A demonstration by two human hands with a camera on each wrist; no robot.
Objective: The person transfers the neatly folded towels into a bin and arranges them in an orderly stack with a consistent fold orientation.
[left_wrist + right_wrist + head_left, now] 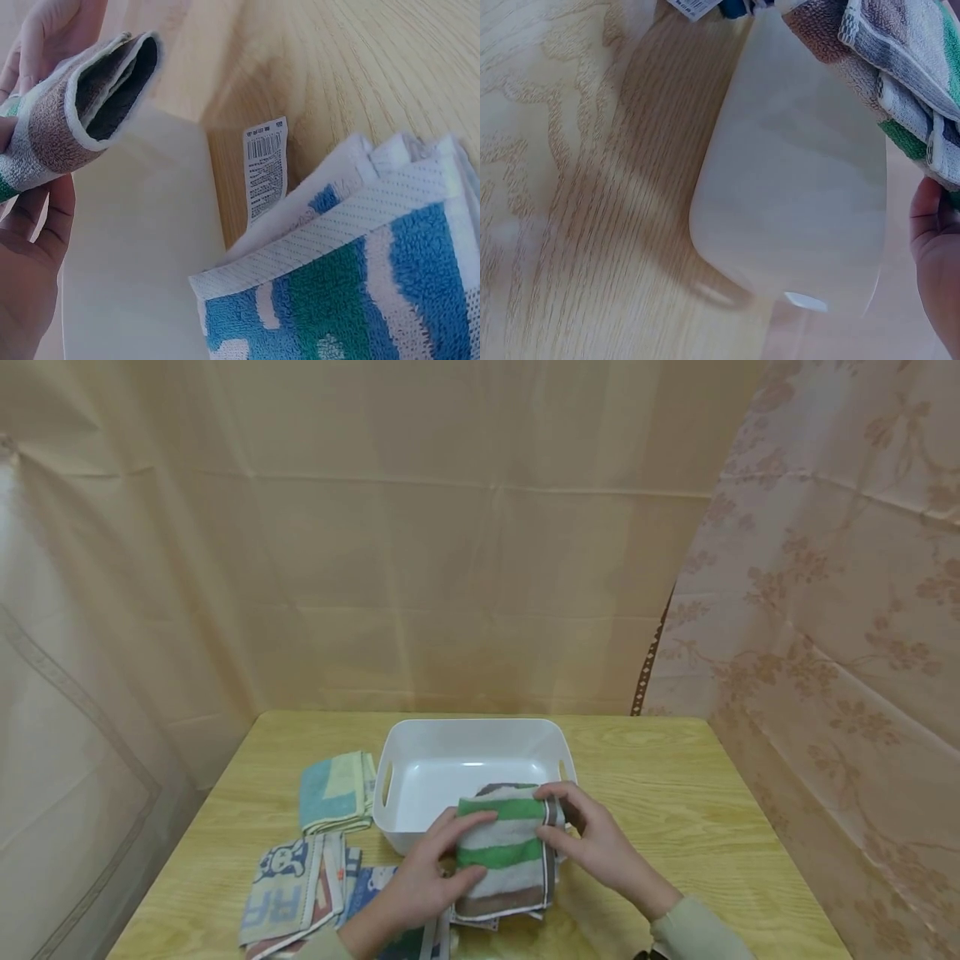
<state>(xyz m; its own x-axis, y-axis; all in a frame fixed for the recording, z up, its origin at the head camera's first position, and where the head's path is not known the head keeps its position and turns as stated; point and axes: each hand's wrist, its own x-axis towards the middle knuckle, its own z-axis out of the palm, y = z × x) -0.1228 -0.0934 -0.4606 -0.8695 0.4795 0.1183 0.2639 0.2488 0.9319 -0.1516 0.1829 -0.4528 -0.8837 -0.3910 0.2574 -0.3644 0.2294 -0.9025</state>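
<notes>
A folded hand towel (498, 857) with green, white and brown stripes is held between both hands, over the near side of a white plastic bin (474, 723). My left hand (431, 868) grips its left edge, thumb and fingers on the striped face. On the other side, my right hand (588, 835) pinches the right edge by a dark border. The left wrist view shows the rolled folds of the striped towel (52, 142) end-on. From the right wrist, its stacked layers (907, 75) appear above the right hand (937, 255).
A teal and yellow folded towel (337, 792) lies left of the bin. Nearer are a beige and blue towel pile (277, 893) and a blue towel (372, 882) partly behind my left arm. A blue, green and white towel (322, 300) with a printed label (265, 169) lies beside the bin.
</notes>
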